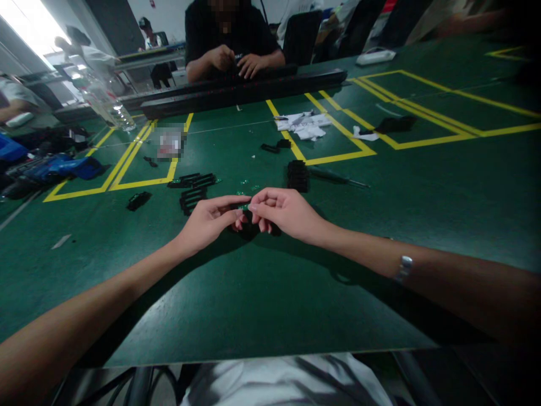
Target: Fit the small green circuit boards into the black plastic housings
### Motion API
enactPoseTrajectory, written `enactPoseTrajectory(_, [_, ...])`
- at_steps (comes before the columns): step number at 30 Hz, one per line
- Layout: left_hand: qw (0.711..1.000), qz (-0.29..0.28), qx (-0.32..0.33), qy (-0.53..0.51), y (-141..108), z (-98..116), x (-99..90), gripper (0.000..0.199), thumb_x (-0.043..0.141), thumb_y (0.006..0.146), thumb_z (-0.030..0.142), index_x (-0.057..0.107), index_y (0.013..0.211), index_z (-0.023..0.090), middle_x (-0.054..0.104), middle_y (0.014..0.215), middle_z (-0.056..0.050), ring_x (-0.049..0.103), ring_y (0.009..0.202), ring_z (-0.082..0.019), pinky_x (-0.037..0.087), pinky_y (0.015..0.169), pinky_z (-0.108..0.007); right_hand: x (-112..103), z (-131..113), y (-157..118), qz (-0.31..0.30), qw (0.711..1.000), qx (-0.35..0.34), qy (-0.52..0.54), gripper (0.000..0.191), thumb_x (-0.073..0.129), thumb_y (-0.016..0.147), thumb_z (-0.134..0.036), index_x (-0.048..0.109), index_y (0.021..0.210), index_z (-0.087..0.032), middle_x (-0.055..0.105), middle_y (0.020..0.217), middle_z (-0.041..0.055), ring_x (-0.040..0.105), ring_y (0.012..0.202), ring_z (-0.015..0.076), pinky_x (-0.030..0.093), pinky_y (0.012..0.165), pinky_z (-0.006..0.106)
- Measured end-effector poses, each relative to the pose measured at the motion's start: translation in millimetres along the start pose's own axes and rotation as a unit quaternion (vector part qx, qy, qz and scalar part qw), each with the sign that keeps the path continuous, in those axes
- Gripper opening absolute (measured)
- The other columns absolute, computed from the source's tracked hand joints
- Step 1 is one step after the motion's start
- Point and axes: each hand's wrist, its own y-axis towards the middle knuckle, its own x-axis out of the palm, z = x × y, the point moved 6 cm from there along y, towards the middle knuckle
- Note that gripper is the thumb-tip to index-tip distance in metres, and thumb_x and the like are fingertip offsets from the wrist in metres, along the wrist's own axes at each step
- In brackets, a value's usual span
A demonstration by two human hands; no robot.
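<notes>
My left hand (207, 221) and my right hand (285, 211) meet over the middle of the green table (270, 316). Between their fingertips is a small green piece (244, 207) that looks like a circuit board; both hands pinch it, and fingers partly cover it. Something dark shows just below it, too shaded to name. Beyond the fingertips lie several more green bits (245, 182). Black slotted parts (193, 198) lie in rows beside my left hand, with more black strips (194, 180) behind them. A stack of black parts (297, 176) stands behind my right hand.
A screwdriver (338, 178) lies right of the stack. Crumpled white paper (306, 125) rests farther back. Blue-handled tools (71, 167) and a clear bottle (122, 115) are at left. A long black bar (245, 93) crosses the table before a seated person (232, 39).
</notes>
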Motion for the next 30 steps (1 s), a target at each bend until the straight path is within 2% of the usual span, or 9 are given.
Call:
enactPoseTrajectory(10, [1.000,-0.016,0.011,-0.002,0.3,-0.3,0.0,0.034,0.066,0.089,0.020,0.072,0.122,0.018,0.071,0.082,-0.003,0.064,0.071,-0.013,0.053,0.070,-0.025,0.3,-0.9,-0.4,0.000,1.000,-0.003,-0.005,0.016,0.067,0.091,-0.030,0.064,0.089,-0.014,0.069,0.070,0.0012,0.061,0.052,0.0090,0.046,0.045,0.019])
enactPoseTrajectory(30, [1.000,-0.016,0.013,-0.009,1.5,-2.8,0.0,0.033,0.069,0.089,0.027,0.072,0.121,0.017,0.069,0.081,-0.004,0.062,0.069,-0.013,0.053,0.068,-0.026,0.8,-1.3,-0.3,0.000,1.000,-0.002,-0.007,0.017,0.067,0.091,-0.031,0.063,0.089,-0.015,0.068,0.070,0.0008,0.061,0.052,0.0088,0.045,0.045,0.019])
